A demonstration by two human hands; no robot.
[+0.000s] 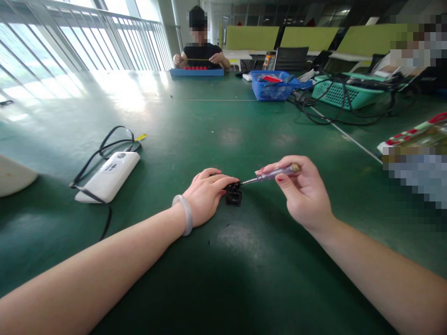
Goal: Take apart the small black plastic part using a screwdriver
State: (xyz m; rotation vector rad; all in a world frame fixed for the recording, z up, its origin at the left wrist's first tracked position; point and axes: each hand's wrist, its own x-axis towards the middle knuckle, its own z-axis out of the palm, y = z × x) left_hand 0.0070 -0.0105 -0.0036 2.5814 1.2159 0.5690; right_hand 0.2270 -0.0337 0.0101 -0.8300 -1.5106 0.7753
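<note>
Leftmost of these, a white power bank [110,179] lies on the green table [223,279], a black cable [110,216] looped about it. Next, the left hand [206,193] lies low, fingers nearly straight and together, pinning a small black part [233,198] to the tabletop; its squarish section shows below the fingertips. The screwdriver's [275,174] tip meets that part's upper edge, its clear purplish handle slanting up rightward, pinched between thumb and fingers of the right hand [309,195].

Near the green worktop's [157,116] far edge sits a blue latticed plastic basket [272,96]; toward the left, a white oblong case [111,182] (numbered, I see).
</note>
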